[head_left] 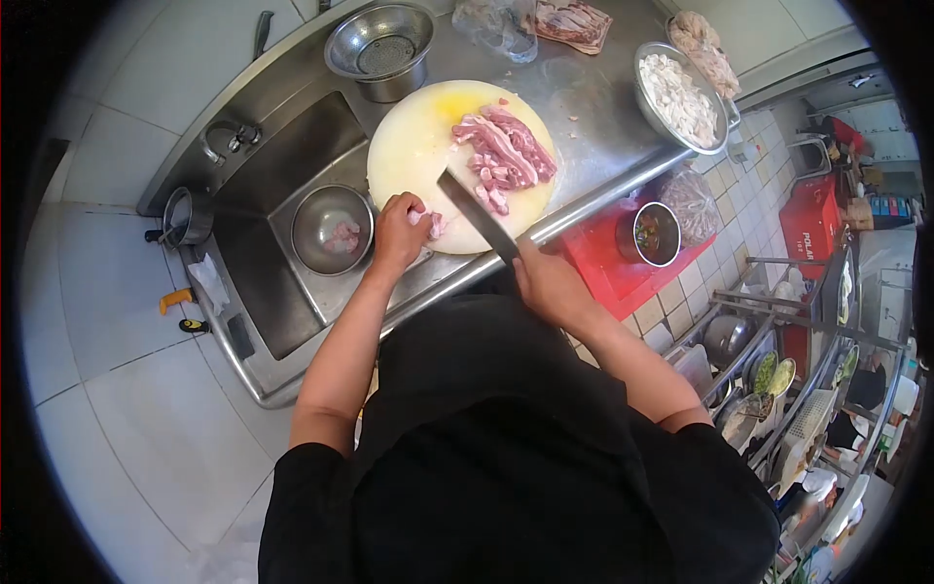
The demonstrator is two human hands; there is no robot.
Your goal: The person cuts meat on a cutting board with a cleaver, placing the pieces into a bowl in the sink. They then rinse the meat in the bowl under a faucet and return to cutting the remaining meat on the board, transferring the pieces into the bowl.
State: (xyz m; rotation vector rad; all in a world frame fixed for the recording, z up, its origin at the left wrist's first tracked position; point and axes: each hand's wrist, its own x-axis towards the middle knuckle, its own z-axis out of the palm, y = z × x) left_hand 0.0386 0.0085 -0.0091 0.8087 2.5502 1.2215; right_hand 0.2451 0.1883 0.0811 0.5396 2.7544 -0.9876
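A round pale cutting board [404, 146] lies on the steel counter, with sliced raw meat [506, 146] on its right part. My right hand [547, 282] is closed round the handle of a knife [479, 216], whose broad blade slants up and left over the board, beside the meat. At the board's lower left edge, my left hand [400, 234] has its fingers closed on a small piece of meat [435, 226]. Left of that hand, a steel bowl [305, 234] holds a few meat pieces [342, 237].
A sink [263, 282] with a faucet [229, 143] is at left. Beyond the board stand steel bowls [379, 44], a plastic bag [498, 27] and a meat slab [574, 24]. A bowl of pale pieces [678, 102] sits right. Below the counter's edge is a red surface [608, 263].
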